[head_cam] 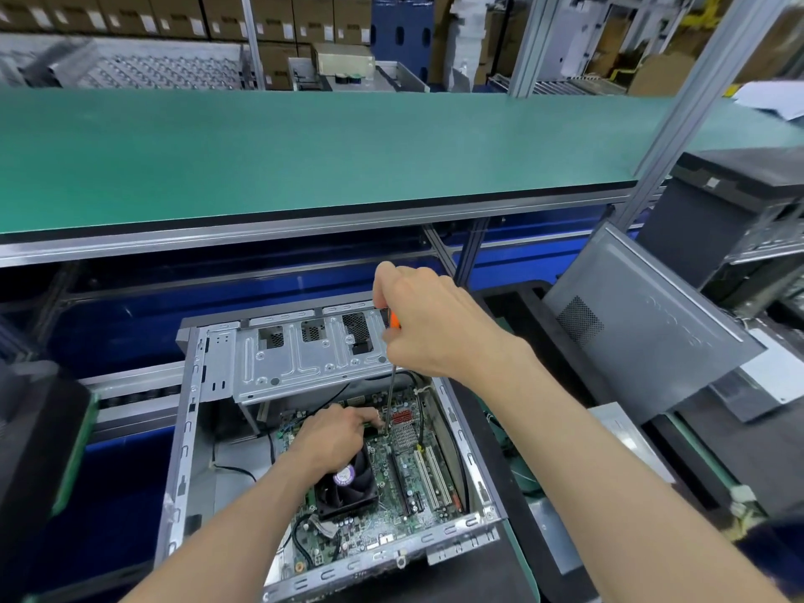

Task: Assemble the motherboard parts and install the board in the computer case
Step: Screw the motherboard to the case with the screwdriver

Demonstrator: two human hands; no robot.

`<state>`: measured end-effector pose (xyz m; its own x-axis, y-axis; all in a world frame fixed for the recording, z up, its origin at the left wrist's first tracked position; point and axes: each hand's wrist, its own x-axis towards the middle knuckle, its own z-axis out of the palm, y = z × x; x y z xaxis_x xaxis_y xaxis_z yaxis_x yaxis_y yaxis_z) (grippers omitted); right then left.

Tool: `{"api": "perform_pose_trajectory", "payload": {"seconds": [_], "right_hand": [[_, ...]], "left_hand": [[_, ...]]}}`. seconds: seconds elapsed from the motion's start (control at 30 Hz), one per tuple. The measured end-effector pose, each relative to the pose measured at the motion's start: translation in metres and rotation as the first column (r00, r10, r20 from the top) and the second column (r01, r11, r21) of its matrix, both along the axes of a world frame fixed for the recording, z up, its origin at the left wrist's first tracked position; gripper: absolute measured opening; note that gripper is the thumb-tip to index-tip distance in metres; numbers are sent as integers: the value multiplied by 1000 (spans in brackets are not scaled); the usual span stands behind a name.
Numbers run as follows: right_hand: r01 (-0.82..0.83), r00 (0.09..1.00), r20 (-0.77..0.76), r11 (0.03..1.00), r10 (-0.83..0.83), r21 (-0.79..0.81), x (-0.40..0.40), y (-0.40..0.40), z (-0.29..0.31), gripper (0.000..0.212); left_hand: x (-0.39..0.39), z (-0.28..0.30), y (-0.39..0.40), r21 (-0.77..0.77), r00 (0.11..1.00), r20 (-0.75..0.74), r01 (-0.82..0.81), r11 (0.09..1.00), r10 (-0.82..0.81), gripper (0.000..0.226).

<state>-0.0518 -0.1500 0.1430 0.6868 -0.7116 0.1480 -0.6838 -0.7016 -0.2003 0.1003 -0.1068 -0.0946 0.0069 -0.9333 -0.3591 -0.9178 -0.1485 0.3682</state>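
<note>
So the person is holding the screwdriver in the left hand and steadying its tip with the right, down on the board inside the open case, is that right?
Not quite: the hands are swapped. In the head view the right hand grips the screwdriver by its orange handle, and the left hand steadies the tip down on the board inside the open case.
</note>
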Motion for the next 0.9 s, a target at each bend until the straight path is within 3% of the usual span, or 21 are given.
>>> {"api": "perform_pose_trajectory", "payload": {"seconds": [0.07,0.17,0.37,0.57,0.77,0.9], "right_hand": [[76,995,-48,984,-84,-161,2,1,-4,21],[140,978,-111,945,-179,-295,2,0,-5,32],[14,999,-30,1000,-13,16,-4,2,6,31],[111,990,-69,974,-126,-196,-1,1,-2,28],[12,1000,6,999,-13,44,-4,3,5,25],[109,991,-51,977,-121,-185,-1,1,-2,26]], "left_hand": [[0,-1,0,-1,1000,0,-3,1000,3,50],[0,-2,0,3,1000,-3,-3,1000,3,50],[-1,-2,0,21,1000,6,-13,1000,13,49],[0,-3,0,26,1000,6,-28,999,28,49],[-1,-4,-3,39,1000,28,1,999,-2,49],[0,-8,-2,8,1000,4,-22,1000,22,50]]}}
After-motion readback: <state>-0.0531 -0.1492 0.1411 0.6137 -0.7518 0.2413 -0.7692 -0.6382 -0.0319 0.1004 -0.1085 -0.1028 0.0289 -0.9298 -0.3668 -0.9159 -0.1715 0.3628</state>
